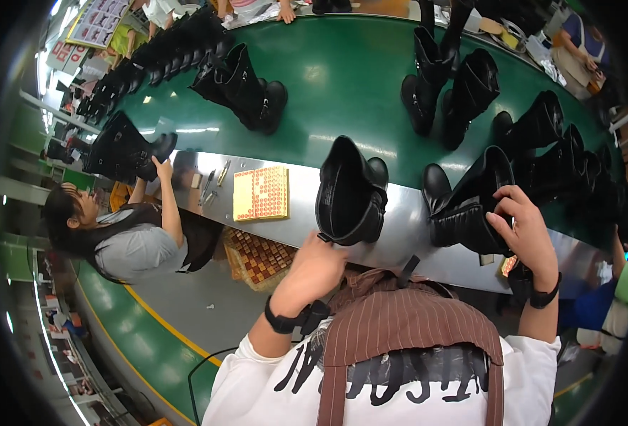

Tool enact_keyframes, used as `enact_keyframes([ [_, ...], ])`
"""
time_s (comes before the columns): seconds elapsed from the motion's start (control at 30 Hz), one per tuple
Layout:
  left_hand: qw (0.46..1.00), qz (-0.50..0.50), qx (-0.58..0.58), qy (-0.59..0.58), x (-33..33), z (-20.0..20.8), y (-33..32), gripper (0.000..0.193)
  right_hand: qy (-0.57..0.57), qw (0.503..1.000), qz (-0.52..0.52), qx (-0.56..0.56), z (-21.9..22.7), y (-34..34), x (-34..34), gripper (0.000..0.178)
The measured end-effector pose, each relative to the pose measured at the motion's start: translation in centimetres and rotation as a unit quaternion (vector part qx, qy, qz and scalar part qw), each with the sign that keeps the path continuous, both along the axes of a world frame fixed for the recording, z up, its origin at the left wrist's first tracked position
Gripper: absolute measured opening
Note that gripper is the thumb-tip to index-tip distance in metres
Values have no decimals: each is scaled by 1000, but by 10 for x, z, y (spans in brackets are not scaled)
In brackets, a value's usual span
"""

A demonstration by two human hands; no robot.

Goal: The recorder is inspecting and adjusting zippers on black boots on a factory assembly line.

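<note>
A black boot [353, 195] with a wide open shaft stands in front of me at the metal edge of the table. My left hand [312, 268] is closed at its near rim, by a small strap; the fingertips are partly hidden. To the right, a second black boot [467, 206] leans with its toe to the left and its shaft toward me. My right hand [523, 226] is at that shaft, with thumb and curled fingers on its edge.
A green-topped table [328, 78] with a metal edge carries several more black boots [246, 92]. A yellow sheet stack with red dots [261, 193] and small tools [214, 177] lie left. A co-worker [133, 238] there holds a boot [118, 153]. More boots [541, 128] crowd the right.
</note>
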State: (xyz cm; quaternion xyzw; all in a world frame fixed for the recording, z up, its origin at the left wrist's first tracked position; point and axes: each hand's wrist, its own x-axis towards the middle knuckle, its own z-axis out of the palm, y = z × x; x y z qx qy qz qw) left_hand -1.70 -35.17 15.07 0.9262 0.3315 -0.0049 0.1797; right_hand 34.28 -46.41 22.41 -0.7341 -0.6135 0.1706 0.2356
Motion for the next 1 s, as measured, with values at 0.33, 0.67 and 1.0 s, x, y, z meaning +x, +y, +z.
enact_keyframes([
  [0.33, 973, 61, 134, -180, 18, 83, 9, 38, 32, 999, 3, 16, -4, -13, 20, 41],
  [0.67, 984, -115, 102, -87, 39, 66, 18, 36, 174, 967, -148, 111, 51, -23, -52, 50],
  [1.0, 983, -172, 53, -22, 31, 80, 16, 26, 16, 986, -116, 119, -88, 96, -92, 16],
])
